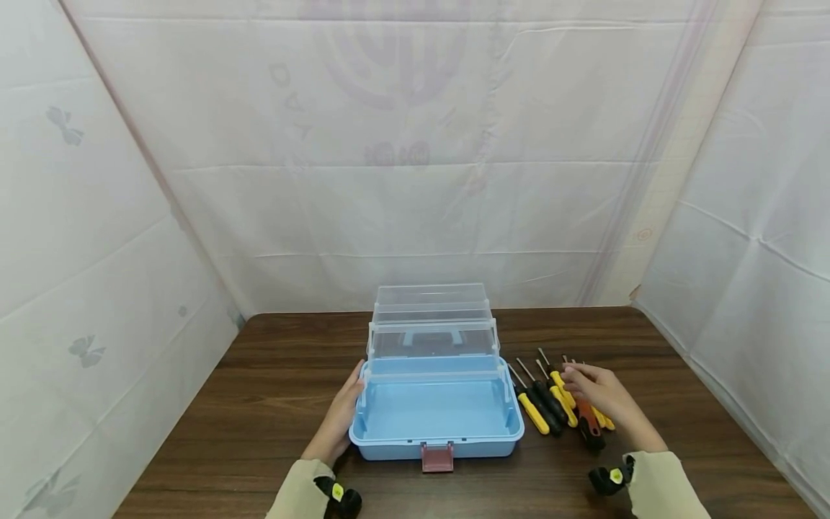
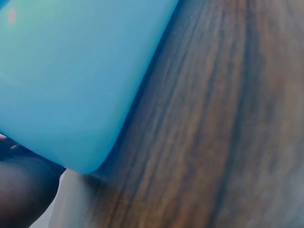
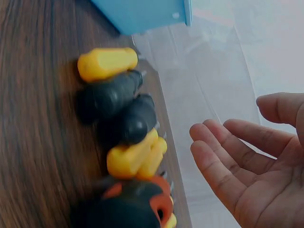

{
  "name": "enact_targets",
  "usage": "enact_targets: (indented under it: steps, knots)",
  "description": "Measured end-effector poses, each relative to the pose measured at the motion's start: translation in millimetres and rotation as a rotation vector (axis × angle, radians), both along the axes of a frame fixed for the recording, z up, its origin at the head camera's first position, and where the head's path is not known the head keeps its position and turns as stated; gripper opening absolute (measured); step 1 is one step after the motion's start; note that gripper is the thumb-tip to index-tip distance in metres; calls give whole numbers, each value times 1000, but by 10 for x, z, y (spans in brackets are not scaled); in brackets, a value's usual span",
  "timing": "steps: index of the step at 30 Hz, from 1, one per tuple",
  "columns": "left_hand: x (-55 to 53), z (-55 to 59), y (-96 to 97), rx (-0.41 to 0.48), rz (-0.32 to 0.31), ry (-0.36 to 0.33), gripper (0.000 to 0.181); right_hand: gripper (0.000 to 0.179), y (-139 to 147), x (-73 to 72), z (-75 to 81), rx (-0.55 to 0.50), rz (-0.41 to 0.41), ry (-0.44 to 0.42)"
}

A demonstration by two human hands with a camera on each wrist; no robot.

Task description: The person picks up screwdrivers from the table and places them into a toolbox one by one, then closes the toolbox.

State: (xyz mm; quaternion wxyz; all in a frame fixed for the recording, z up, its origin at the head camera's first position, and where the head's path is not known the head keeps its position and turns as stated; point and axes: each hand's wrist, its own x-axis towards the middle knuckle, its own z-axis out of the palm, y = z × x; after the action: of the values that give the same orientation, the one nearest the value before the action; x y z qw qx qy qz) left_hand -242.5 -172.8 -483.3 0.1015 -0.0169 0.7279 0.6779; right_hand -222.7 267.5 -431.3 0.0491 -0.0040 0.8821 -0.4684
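Note:
A light blue plastic toolbox [image 1: 434, 411] stands on the table with its clear lid [image 1: 433, 339] raised and its tray bare. My left hand [image 1: 340, 418] rests along the box's left side; in the left wrist view, part of that hand [image 2: 26, 190] shows beside the blue wall [image 2: 80, 85]. Right of the box lies a row of screwdrivers, with yellow handles [image 1: 534, 414], black handles [image 1: 545, 404] and one red-and-black handle [image 1: 588, 425]. Above their right part hovers my right hand [image 1: 599, 393]. Its fingers [image 3: 223, 175] are spread and hold nothing in the right wrist view.
A pink latch [image 1: 437, 458] hangs at the box's front. The dark wooden table [image 1: 279, 382] ends at a white sheet [image 1: 311, 216] behind, with more sheeting on both sides. Dark wrist cameras [image 1: 609, 479] are strapped over the sleeves.

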Motion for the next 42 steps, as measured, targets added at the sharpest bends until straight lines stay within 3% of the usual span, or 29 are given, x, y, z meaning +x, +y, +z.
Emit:
enact_targets:
  steps: [11, 21, 42]
  knots:
    - [-7, -2, -10, -14, 13, -2, 54, 68, 216, 45, 0, -14, -30, -78]
    - [-3, 13, -1, -21, 15, -3, 55, 59, 347, 64, -56, 2, -48, -127]
    - [27, 43, 9, -26, 7, 0, 53, 48, 433, 107, -170, 112, -22, -119]
